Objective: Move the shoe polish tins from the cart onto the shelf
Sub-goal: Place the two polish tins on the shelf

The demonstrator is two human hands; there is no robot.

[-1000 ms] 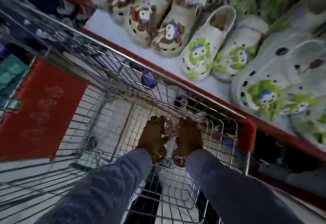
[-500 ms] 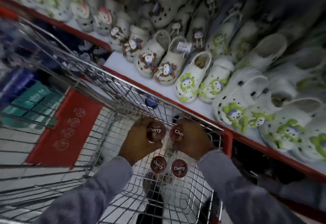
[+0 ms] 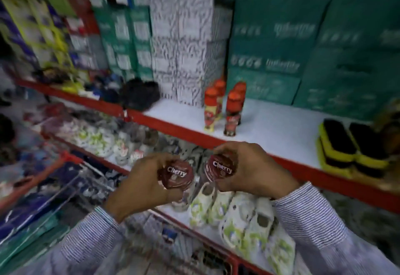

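Note:
My left hand (image 3: 142,184) grips a round dark-red shoe polish tin (image 3: 175,173) with "Cherry" on its lid. My right hand (image 3: 253,171) grips a second dark-red Cherry tin (image 3: 220,167). Both tins are held side by side in the air, just in front of and slightly below the red front edge of the white shelf (image 3: 279,127). The cart (image 3: 71,166) with its red rim lies low at the left, blurred.
Several orange-capped polish bottles (image 3: 232,113) stand on the shelf directly beyond my hands. Black-and-yellow shoe brushes (image 3: 350,144) are stacked at its right. Green boxes (image 3: 303,47) and patterned white boxes (image 3: 186,47) fill the back. White clogs (image 3: 238,216) line the lower shelf.
Both hands have risen out of the cart with a tin each, up to shelf height. The view has swung up from the cart and clogs to the upper shelf.

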